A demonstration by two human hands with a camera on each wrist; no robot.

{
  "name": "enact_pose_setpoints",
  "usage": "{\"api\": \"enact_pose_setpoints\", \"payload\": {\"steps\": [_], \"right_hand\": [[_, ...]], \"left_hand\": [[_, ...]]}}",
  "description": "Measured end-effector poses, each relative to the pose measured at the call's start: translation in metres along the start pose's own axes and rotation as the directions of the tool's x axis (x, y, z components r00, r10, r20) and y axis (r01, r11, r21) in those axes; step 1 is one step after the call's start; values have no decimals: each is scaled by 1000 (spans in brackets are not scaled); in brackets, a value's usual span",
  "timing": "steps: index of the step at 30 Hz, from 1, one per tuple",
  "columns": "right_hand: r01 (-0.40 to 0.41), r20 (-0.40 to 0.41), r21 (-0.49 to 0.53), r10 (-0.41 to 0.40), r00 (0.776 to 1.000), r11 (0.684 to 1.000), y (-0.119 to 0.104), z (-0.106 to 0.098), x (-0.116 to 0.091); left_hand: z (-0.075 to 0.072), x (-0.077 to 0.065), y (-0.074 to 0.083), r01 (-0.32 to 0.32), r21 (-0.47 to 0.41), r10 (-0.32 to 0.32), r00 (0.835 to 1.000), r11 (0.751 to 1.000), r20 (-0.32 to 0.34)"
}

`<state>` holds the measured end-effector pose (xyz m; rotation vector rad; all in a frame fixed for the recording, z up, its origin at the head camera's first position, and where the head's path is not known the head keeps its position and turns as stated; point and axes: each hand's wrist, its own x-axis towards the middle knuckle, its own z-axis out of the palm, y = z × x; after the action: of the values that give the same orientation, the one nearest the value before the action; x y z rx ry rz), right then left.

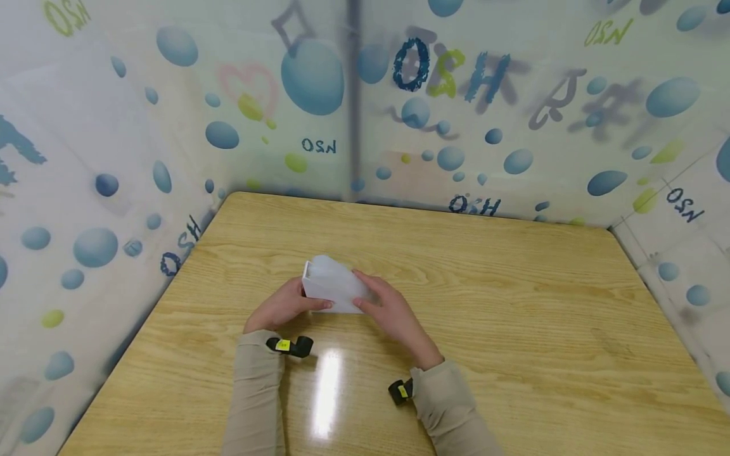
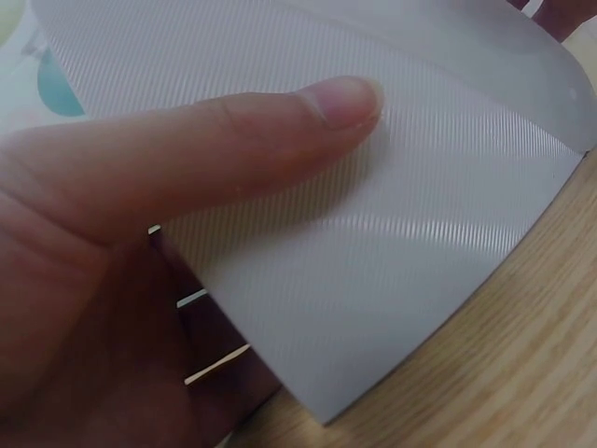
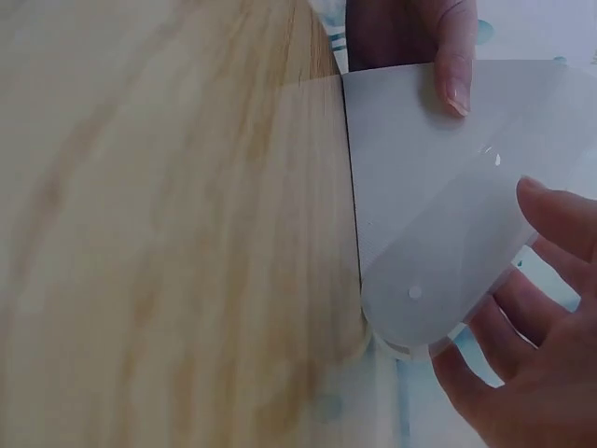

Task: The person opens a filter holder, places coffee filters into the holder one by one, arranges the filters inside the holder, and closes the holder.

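Note:
Both hands hold a whitish, wedge-shaped plastic case (image 1: 338,286) over the table, its lower edge at or near the wood. My left hand (image 1: 281,308) grips the left end. In the left wrist view its thumb lies on the finely ribbed face (image 2: 420,215), with fingers behind, partly hidden. At the other end, my right hand (image 1: 395,315) holds the case between thumb and fingers. A smooth part with a rounded end (image 3: 438,261) and a small round dot shows there in the right wrist view. What the case contains cannot be seen.
The wood-grain table (image 1: 513,304) extends around the hands. Printed curtains or sheets (image 1: 256,145) with blue dots and letters stand behind it and along both sides. Black cameras sit at the left cuff (image 1: 259,342) and right cuff (image 1: 430,377).

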<state>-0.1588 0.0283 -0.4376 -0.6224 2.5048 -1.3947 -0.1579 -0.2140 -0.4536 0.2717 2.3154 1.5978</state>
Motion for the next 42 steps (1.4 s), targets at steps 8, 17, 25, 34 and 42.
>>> {"api": "enact_pose_setpoints", "payload": {"steps": [8,17,25,34,42], "right_hand": [[30,-1,-36,-30,1000,999,-3,1,-1],[44,18,-61,-43,999,997,-4,0,-1],[26,31,-71,-24,999,997,-4,0,-1],[17,38,-61,-14,999,998,-5,0,-2],[14,41,-72,-11,999,997,-3,1,-2]], "left_hand": [[0,0,0,-8,11,8,1000,1000,4],[-1,0,0,-7,-5,7,1000,1000,-6],[0,1,-2,-11,-13,11,1000,1000,4],[0,1,-2,-3,-23,3,1000,1000,8],[0,1,-2,-5,-22,5,1000,1000,10]]}}
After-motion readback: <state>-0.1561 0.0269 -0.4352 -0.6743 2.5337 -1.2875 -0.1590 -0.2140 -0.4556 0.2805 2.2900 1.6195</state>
